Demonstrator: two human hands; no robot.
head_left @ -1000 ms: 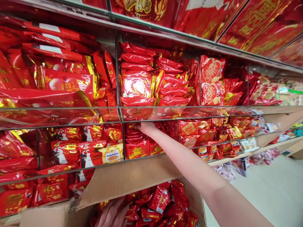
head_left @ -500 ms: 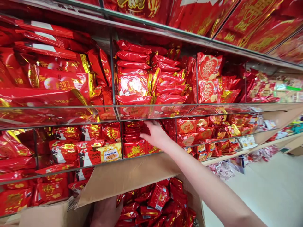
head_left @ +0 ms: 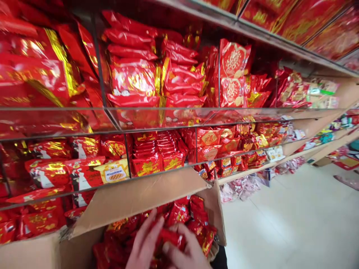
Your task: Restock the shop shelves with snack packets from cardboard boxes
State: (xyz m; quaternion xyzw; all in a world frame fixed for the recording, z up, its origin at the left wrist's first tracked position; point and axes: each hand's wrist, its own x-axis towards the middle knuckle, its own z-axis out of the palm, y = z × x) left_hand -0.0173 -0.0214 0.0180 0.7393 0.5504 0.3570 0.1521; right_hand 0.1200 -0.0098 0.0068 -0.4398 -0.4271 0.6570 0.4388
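Observation:
An open cardboard box [head_left: 146, 194] full of small red packets [head_left: 179, 213] stands below the shelves. Both my hands are inside it, blurred by motion. My left hand [head_left: 144, 243] has its fingers stretched up beside a red packet [head_left: 171, 238] lying between the hands. Curled round that packet from the other side, my right hand [head_left: 186, 248] has thumb and fingers on it. Just above the box's raised flap, flat red packets [head_left: 148, 164] are stacked in rows in a shelf compartment.
Clear dividers part the shelves into compartments of red and gold packets [head_left: 134, 78]. A cookie packet [head_left: 114, 171] leans at the compartment's left. Pale floor [head_left: 263, 220] lies to the right, with pinkish wrapped goods [head_left: 238, 186] under the bottom shelf.
My right hand has come down from the lower shelf compartment into the box, beside my left hand. My left hand has risen into fuller view. The camera view has shifted.

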